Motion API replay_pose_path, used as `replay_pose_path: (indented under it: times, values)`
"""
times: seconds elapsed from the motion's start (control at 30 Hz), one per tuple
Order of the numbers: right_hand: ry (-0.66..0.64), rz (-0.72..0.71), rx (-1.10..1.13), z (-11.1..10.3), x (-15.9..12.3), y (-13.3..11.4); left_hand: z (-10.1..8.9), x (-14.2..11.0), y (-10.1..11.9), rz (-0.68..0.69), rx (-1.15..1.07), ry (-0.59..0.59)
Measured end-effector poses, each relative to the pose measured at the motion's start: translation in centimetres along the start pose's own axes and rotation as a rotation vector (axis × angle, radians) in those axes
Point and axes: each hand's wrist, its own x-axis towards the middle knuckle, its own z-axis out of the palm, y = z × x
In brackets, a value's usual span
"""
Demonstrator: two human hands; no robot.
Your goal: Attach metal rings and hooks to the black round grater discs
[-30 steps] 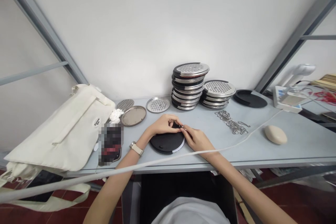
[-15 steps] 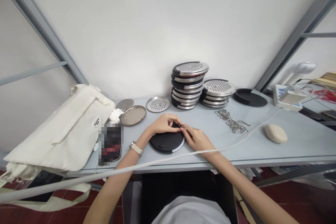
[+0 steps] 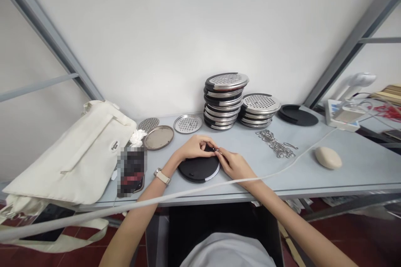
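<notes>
While both hands meet over its far right side, the black disc (image 3: 199,170) lies on the surface (image 3: 244,190) near the front edge, a pale strip showing along its near right rim. At the meeting point sits a small metal bit (image 3: 216,150) — too small and too covered to make out its shape. The left hand (image 3: 194,147) curls thumb and forefinger into a ring, their tips pinching the bit's left end; the right hand (image 3: 234,165) pinches its other end between thumb and fingertips, wrist low over the surface. A watch (image 3: 162,177) circles the left wrist.

Beyond the disc stand a tall stack (image 3: 223,108) and a lower stack (image 3: 260,112) of black-and-silver graters, just beside each other by the wall. Left of them lie a loose grater plate (image 3: 188,124), a round tray (image 3: 159,137) and a second plate (image 3: 149,124); next to these are a crumpled tissue (image 3: 137,137), a largely pixelated phone (image 3: 131,171) and a cream bag (image 3: 70,154).

To the right are a heap of metal hooks (image 3: 275,144), a black dish (image 3: 297,115), a beige oval object (image 3: 328,157) and a power strip (image 3: 343,116) — a white cable (image 3: 272,175) crosses in front of both arms.
</notes>
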Motion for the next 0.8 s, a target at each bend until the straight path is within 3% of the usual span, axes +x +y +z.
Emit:
replay_pose_path:
  times: [0.8]
  values:
    - [0.017, 0.012, -0.041, -0.11, -0.08, -0.03, -0.11, -0.04, 0.19, -0.059, -0.02, -0.019]
